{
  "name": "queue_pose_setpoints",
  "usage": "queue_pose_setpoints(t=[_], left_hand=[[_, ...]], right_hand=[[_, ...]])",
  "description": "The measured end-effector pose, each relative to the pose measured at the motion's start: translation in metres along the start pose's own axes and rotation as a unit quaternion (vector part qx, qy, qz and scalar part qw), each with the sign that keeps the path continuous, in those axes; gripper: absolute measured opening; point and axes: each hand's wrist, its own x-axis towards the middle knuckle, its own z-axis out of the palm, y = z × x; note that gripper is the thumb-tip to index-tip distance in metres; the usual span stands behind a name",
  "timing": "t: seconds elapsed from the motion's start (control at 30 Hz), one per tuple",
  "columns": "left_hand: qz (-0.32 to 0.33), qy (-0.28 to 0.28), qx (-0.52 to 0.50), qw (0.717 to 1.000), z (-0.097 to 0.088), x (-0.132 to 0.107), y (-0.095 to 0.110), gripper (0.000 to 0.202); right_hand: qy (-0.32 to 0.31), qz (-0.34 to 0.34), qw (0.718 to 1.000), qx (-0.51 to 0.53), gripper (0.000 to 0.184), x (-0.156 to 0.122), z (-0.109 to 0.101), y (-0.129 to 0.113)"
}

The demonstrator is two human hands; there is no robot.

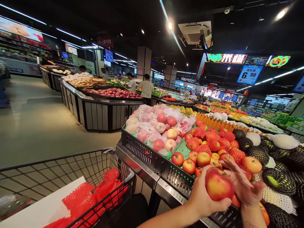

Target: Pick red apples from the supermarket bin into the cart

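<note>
My left hand (204,196) is wrapped round a red and yellow apple (218,185), held just above the front edge of a fruit stand (152,160). My right hand (243,183) lies against the apple's right side with its fingers spread and bent over it. Behind the hands sit loose apples (197,158), some in red foam nets (213,142), and bagged apples (156,129) in clear plastic to the left.
A wire shopping cart (78,177) at the lower left holds red foam nets (95,196) and a white sheet. Dark-netted fruit (273,164) fills the stand's right side. Produce islands (102,104) stand beyond an open aisle; several people stand by them.
</note>
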Motion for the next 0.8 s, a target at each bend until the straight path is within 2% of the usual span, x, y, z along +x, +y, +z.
queue_pose_setpoints(t=[0.1, 0.17, 0.23, 0.3, 0.43, 0.6, 0.8], left_hand=[[0.047, 0.104, 0.017, 0.993, -0.028, 0.012, 0.005, 0.090], [0.052, 0.189, 0.109, 0.975, -0.052, 0.028, 0.009, 0.092], [0.060, 0.230, 0.209, 0.949, -0.078, 0.050, 0.010, 0.088], [0.058, 0.222, 0.293, 0.928, -0.102, 0.074, 0.006, 0.089], [0.010, 0.126, 0.442, 0.888, -0.130, 0.107, -0.012, 0.089], [-0.037, 0.089, 0.541, 0.835, -0.138, 0.114, -0.025, 0.086], [-0.086, 0.025, 0.580, 0.809, -0.141, 0.119, -0.028, 0.088]], right_hand=[[0.004, -0.066, 0.998, -0.013, 0.111, 0.008, 0.003, -0.008], [0.019, -0.087, 0.996, -0.019, 0.108, 0.011, 0.004, -0.011], [0.028, -0.085, 0.996, -0.015, 0.109, 0.012, 0.006, -0.012], [0.035, -0.079, 0.996, -0.007, 0.111, 0.011, 0.007, -0.012], [0.039, -0.066, 0.997, -0.005, 0.111, 0.010, 0.008, -0.011], [0.028, -0.064, 0.997, -0.022, 0.109, 0.010, 0.008, -0.011], [-0.007, -0.070, 0.996, -0.051, 0.102, 0.011, 0.009, -0.014]])
